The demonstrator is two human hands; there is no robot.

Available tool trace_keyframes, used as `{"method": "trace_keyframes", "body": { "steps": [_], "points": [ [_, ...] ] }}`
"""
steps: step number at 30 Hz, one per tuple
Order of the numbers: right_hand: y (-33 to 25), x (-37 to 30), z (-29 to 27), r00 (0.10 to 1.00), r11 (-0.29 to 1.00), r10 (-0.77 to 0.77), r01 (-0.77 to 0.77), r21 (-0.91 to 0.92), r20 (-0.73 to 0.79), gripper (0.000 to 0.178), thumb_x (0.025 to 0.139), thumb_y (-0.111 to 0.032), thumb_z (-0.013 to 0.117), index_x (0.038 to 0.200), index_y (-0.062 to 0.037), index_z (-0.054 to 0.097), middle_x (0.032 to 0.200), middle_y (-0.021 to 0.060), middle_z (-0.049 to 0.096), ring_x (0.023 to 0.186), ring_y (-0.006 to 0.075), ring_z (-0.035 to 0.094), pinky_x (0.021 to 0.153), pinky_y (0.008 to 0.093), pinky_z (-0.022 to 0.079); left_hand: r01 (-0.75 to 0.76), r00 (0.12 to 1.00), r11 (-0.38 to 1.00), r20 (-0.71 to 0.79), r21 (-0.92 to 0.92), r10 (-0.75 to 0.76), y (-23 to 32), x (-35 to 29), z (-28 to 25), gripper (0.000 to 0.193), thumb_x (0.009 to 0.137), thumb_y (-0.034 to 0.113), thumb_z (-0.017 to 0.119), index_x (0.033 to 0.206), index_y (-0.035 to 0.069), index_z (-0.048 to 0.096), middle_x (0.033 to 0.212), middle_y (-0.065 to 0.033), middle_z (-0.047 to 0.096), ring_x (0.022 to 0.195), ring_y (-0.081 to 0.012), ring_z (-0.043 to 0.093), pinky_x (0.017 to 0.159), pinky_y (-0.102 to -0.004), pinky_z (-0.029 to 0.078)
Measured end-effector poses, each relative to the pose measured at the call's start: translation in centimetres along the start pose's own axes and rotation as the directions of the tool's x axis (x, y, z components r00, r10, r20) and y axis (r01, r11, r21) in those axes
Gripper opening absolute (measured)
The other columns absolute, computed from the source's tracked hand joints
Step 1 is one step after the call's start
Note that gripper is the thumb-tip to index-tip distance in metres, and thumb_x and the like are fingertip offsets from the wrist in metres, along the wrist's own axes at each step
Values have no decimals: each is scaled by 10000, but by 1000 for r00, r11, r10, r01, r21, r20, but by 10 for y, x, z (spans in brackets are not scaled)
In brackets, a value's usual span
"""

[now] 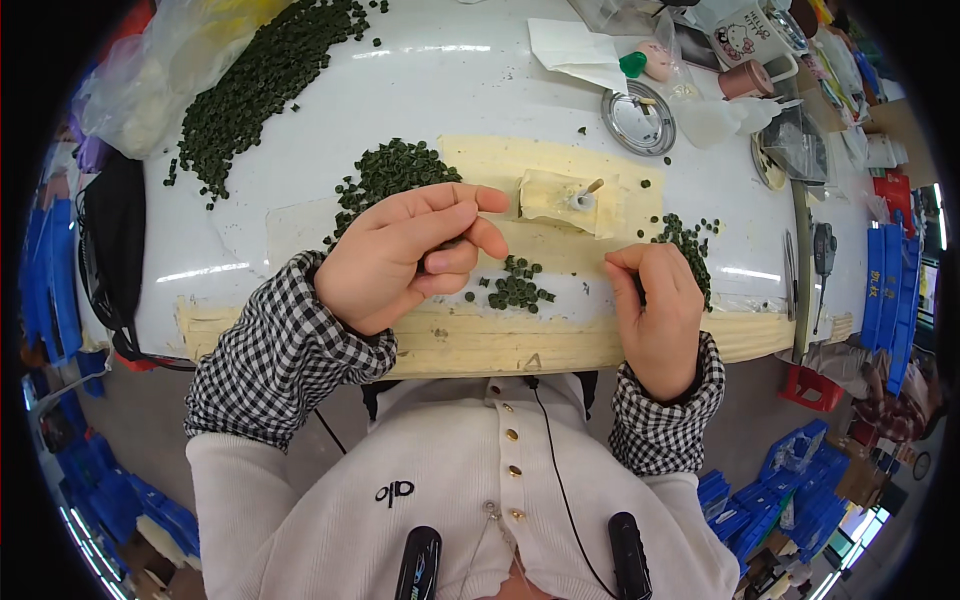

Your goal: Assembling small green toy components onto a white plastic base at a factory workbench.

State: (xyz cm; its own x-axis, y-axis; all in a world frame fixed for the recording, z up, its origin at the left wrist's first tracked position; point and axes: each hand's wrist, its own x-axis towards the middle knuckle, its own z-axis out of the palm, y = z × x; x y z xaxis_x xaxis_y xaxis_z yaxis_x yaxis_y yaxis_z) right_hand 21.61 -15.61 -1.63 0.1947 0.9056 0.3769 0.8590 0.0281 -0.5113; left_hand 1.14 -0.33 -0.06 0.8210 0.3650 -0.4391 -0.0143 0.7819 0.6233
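Note:
My left hand [400, 245] hovers over the bench between two piles of small dark green parts. Its fingers are curled in with the thumb pressed against them; a dark bit shows among them, too hidden to name. Beyond its fingertips stands a tape-wrapped block [540, 200] with a pale round post [581, 203] and a thin stick on it. To the right, thumb and forefinger of my right hand [660, 305] pinch together; whatever they hold cannot be made out. A small heap of green parts [516, 288] lies between my hands, and a larger pile [400, 168] lies behind the left one.
Another heap of green parts [690, 245] lies just beyond my right hand, and a big spread [260, 85] covers the far left. A round metal lid [638, 118] sits at the back right. Tweezers [790, 275] and a screwdriver-like tool [823, 250] lie far right. Yellowish tape [480, 345] covers the front edge.

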Motion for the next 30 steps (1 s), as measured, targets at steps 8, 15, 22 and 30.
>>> {"method": "trace_keyframes", "body": {
  "steps": [8,15,22,30],
  "points": [
    [-13,0,0,995,974,101,-97,203,-9,130,727,43,705,823,5,627,744,106,606,651,229,588,564,294,466,31,992,988,114,154,-49,-1,0,-1,265,1009,154,407,1112,-29,568,819,-15,596,505,-14,288,441,-161,263],
    [-23,6,2,994,920,107,-96,379,-8,138,748,54,693,875,5,679,807,111,662,726,200,640,629,263,495,-41,988,992,152,117,23,-5,0,5,264,1000,127,413,1169,-30,542,927,-46,641,497,-14,285,449,-158,252],
    [-30,11,5,979,755,164,-203,624,120,189,787,71,660,969,22,682,874,112,685,807,170,663,715,266,523,-40,986,994,167,99,23,-9,1,0,221,984,129,459,1114,-10,571,965,-91,664,498,-18,296,452,-164,263],
    [-36,12,9,888,224,315,-413,883,335,157,876,51,588,1027,84,615,957,155,677,883,197,674,809,283,551,-45,992,996,125,82,35,-6,-1,0,179,965,117,504,1083,12,589,885,-51,660,509,-15,301,456,-164,260]
  ]
}}
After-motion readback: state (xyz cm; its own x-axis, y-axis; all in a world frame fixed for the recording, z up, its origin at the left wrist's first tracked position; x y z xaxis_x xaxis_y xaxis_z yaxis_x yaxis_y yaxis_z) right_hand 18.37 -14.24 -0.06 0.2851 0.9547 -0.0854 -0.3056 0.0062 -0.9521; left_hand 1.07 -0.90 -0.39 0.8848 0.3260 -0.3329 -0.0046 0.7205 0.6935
